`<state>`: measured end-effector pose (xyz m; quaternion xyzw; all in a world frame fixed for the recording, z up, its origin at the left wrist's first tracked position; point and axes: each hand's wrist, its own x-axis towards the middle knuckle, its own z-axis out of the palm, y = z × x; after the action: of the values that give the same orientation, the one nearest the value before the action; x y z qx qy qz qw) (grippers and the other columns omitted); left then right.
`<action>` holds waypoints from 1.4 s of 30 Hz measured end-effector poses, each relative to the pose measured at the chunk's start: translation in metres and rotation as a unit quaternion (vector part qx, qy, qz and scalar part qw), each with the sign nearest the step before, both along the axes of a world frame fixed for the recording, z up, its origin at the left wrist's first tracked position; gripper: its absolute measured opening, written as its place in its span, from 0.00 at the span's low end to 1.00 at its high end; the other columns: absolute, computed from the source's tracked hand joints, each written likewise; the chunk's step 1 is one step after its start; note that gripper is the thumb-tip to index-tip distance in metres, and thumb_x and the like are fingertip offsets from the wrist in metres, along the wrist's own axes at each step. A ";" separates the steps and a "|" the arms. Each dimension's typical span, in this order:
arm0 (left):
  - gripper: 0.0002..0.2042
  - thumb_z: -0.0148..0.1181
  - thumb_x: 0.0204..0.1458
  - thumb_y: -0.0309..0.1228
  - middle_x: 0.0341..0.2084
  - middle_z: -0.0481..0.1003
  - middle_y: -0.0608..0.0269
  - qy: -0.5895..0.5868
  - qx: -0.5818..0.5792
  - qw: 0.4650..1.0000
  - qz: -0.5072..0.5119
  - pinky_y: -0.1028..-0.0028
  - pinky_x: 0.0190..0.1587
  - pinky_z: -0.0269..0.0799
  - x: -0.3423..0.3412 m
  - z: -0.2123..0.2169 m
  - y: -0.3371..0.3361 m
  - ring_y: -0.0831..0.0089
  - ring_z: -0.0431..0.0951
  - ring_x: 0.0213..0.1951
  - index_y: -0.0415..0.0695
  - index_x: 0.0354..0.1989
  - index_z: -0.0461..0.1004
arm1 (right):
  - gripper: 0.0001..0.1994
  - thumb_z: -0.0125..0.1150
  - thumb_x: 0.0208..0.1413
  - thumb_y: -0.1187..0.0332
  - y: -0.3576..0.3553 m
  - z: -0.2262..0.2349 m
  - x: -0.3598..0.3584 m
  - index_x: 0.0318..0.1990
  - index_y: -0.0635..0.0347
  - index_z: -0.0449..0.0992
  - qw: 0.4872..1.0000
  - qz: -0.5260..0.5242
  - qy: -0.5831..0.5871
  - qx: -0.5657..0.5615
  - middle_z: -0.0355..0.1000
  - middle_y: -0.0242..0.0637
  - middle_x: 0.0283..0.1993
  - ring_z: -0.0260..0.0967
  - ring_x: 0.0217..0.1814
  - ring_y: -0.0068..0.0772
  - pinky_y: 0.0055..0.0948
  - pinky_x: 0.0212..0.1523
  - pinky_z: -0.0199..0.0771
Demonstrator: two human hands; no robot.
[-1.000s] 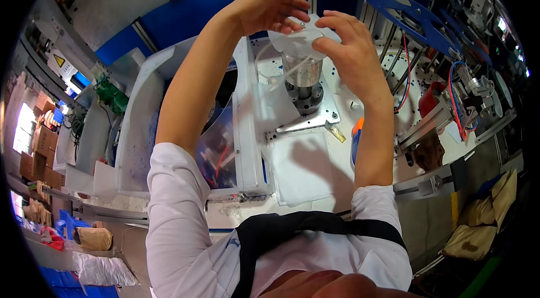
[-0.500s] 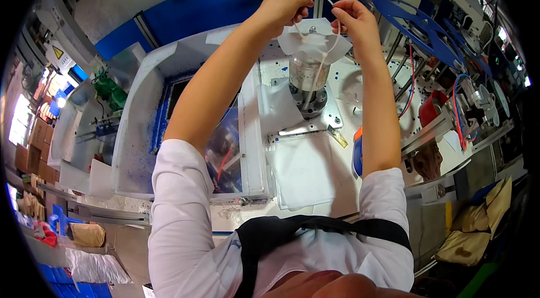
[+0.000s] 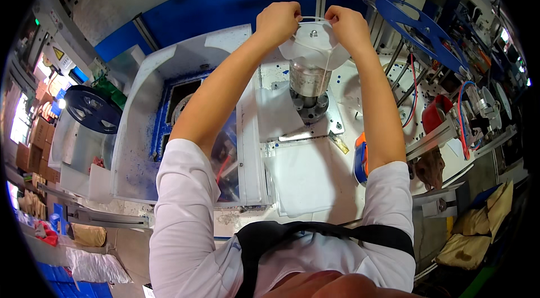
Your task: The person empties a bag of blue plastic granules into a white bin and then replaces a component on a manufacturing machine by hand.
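Observation:
A thin white loop of band [image 3: 313, 18] is held taut between my two hands. My left hand [image 3: 279, 23] pinches it on the left, and my right hand [image 3: 350, 29] pinches it on the right. Beneath it, a white translucent sheet [image 3: 300, 49] drapes over the top of an upright metal cylinder [image 3: 309, 79], where a small bolt head shows. The band's near part crosses the sheet, and one strand runs down its right side. My fingertips partly hide the band's ends. The cylinder stands on a dark round flange [image 3: 310, 111] bolted to a metal plate.
White sheets [image 3: 304, 177] lie stacked nearer me, with another loose sheet [image 3: 277, 111] left of the flange. An orange-and-blue tool [image 3: 360, 158] rests by my right forearm. A white-walled bin [image 3: 135, 146] stands left, a dark blue wheel [image 3: 93, 109] beyond it, and a blue spoked disc [image 3: 419, 30] right.
Both hands have come down toward the cylinder top and spread apart, pulling the hanging loop wider over the sheet. At the far left, the dark blue wheel has come into view before the green machine part.

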<state>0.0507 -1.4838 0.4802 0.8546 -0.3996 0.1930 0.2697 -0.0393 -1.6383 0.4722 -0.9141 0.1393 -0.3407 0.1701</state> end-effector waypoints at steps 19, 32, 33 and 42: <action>0.10 0.50 0.48 0.32 0.28 0.76 0.66 0.013 0.043 0.999 0.003 0.68 0.34 0.69 0.001 -0.007 -0.003 0.66 0.76 0.33 0.51 0.36 0.76 | 0.07 0.52 0.45 0.71 -0.006 -0.014 0.008 0.31 0.52 0.77 0.999 0.024 -0.021 -0.044 0.73 0.38 0.34 0.71 0.38 0.43 0.37 0.37 0.70; 0.10 0.52 0.49 0.32 0.35 0.74 0.64 0.006 0.026 0.999 -0.027 0.69 0.40 0.68 0.004 -0.014 -0.002 0.63 0.73 0.39 0.53 0.38 0.77 | 0.07 0.53 0.47 0.67 -0.007 -0.019 0.000 0.32 0.52 0.77 0.999 0.034 -0.017 -0.008 0.71 0.35 0.34 0.69 0.38 0.41 0.35 0.38 0.69; 0.10 0.52 0.49 0.32 0.35 0.74 0.64 0.015 0.017 0.999 -0.031 0.70 0.41 0.68 0.008 -0.016 0.000 0.63 0.73 0.40 0.52 0.39 0.77 | 0.07 0.53 0.48 0.66 -0.007 -0.019 0.001 0.32 0.52 0.77 0.999 0.041 -0.019 0.004 0.71 0.35 0.35 0.69 0.39 0.40 0.35 0.38 0.68; 0.13 0.48 0.54 0.35 0.50 0.68 0.54 0.109 -0.040 0.977 -0.180 0.72 0.53 0.59 0.025 -0.025 0.009 0.64 0.67 0.52 0.43 0.43 0.75 | 0.16 0.46 0.54 0.59 -0.008 -0.040 -0.014 0.42 0.56 0.76 0.991 0.102 -0.079 0.018 0.69 0.37 0.44 0.64 0.49 0.39 0.35 0.48 0.64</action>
<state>0.0761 -1.4753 0.4547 0.7732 -0.5069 0.0626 0.3759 -0.0531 -1.6460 0.4317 -0.8903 0.0375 -0.3905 0.2312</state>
